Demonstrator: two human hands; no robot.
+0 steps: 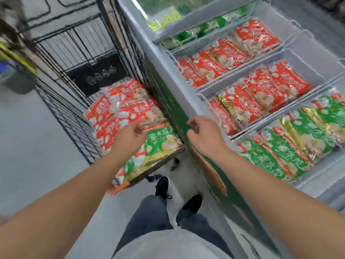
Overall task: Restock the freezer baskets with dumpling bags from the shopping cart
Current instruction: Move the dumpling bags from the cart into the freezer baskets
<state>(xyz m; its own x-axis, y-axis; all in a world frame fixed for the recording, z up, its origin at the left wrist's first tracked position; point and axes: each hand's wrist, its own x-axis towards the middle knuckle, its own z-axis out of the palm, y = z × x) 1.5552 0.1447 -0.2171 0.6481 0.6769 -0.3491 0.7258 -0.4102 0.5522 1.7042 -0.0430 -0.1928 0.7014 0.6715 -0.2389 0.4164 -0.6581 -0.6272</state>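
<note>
A person stands between a black wire shopping cart (74, 75) and a grey chest freezer (168, 75), both bare arms reaching forward; the left hand (128, 136) hovers over the red and white plastic dumpling bags (123, 111) heaped in the cart, fingers loosely curled, and whether the fingertips touch a bag cannot be told; a green and white dumpling bag (160, 143) lies just beside that hand, toward the freezer; the right hand (202, 131) hangs over the freezer's front edge, fingers relaxed and holding nothing; white wire freezer baskets (298, 58) hold rows of red bags, with green bags in the nearest one; motion blur smears the bag print and the cart's far end.
</note>
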